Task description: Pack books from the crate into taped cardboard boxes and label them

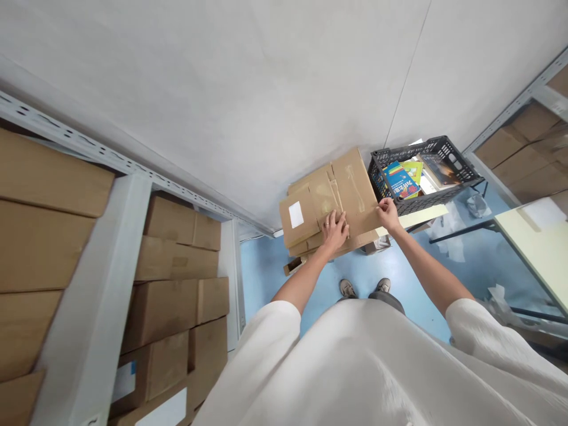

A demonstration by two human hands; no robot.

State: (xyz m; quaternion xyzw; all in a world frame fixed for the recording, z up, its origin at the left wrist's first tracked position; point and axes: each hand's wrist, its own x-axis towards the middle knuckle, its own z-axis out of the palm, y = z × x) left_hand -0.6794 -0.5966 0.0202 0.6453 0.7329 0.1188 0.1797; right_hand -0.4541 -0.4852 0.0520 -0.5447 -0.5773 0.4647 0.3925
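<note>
flattened cardboard carton (pixel 355 198): left of the black plastic crate (pixel 426 199) | left hand (pixel 336 232): palm down on carton, fingers slightly spread | right hand (pixel 389 214): fingers narrowed at carton's edge, beside crate; cannot tell if pinching | blue book (pixel 402 179): inside crate

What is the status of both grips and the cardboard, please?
Left grip open, resting on cardboard. Right grip pinching its right edge. Cardboard lies flattened, in layers. Black crate holding books close at right.
</note>
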